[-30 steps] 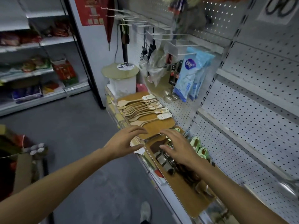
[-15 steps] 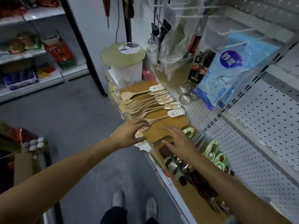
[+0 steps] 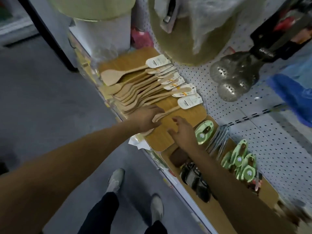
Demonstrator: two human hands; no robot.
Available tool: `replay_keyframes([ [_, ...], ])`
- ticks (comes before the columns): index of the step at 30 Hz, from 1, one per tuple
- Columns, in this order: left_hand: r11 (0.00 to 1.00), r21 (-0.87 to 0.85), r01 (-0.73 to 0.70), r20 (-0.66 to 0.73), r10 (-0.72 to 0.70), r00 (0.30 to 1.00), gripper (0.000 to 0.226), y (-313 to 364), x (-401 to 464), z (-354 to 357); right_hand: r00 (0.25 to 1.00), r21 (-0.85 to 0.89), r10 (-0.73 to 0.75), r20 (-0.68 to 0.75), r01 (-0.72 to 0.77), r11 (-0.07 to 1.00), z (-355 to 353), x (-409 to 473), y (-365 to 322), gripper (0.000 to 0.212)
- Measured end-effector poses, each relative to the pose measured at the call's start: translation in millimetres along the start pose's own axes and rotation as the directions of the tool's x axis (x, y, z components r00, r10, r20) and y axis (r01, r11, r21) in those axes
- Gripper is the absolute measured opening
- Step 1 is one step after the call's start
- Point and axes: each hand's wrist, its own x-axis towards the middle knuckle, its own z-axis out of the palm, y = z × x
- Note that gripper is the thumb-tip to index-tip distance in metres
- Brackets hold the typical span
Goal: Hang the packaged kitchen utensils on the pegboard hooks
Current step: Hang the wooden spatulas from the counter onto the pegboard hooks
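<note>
Shelf front edge: my left hand (image 3: 145,119) grips the nearest spatula (image 3: 170,110), right hand (image 3: 183,132) open beside it; careless lifting could drag the fanned stack (image 3: 138,92) off.

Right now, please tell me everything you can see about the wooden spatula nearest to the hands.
The nearest wooden spatula looks like pale plain wood, with a white label card on its handle end. It lies flat on a wooden board, handle toward the pegboard, apart from the fanned pile. The left hand touches its blade end; the right hand hovers nearby.
</note>
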Motion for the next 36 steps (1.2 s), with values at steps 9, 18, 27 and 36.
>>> replay_keyframes([
  [9, 0.993, 0.025, 0.114, 0.138, -0.116, 0.984, 0.045, -56, 108, 94, 0.884, 0.385, 0.466, -0.033, -0.419, 0.822, 83, 103, 39, 0.045],
  [18, 0.945, -0.307, 0.113, 0.210, -0.048, 0.977, 0.018, -54, 114, 117, 0.753, 0.881, 0.640, 0.152, -0.397, 0.257, 97, 112, 48, 0.015],
  [27, 0.719, -0.645, 0.260, 0.289, -0.086, 0.954, 0.022, -4, 63, 109, 0.791, 0.883, 0.573, 0.215, -0.408, 0.231, 60, 23, 61, 0.008],
  [36, 0.750, -0.621, 0.228, 0.245, -0.091, 0.965, 0.025, 103, -20, 60, 0.877, 0.882, 0.445, 0.179, -0.344, 0.322, -14, -94, 52, 0.018],
])
